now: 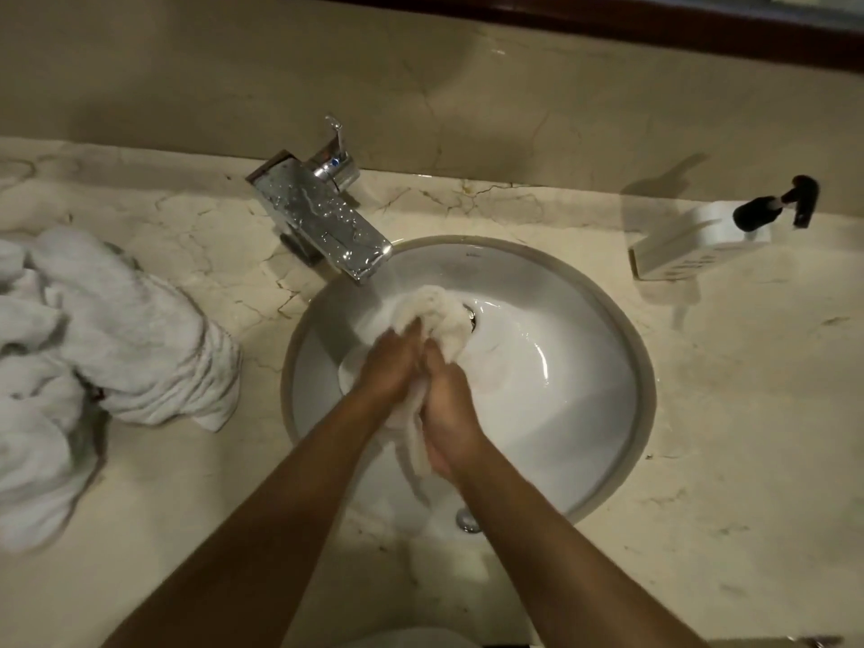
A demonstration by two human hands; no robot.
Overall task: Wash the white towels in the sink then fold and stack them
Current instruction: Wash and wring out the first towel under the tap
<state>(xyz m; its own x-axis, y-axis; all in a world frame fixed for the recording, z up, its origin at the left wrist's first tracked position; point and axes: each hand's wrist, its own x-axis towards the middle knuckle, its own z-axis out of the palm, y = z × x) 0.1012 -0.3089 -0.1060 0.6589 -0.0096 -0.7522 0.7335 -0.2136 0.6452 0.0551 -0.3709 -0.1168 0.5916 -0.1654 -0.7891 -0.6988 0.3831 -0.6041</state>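
Observation:
A wet white towel (439,315) is bunched up inside the round white sink (561,367), below the faucet's spout. My left hand (390,362) and my right hand (446,395) both grip it, pressed close together, and a strip of the cloth hangs down between my palms. Part of the towel is hidden under my fingers. A pile of crumpled white towels (93,348) lies on the marble counter at the left.
A chrome faucet (322,212) with water drops on it reaches over the sink's back-left rim. A white soap dispenser (701,240) with a black pump stands on the counter (748,413) at the right. A marble wall rises behind.

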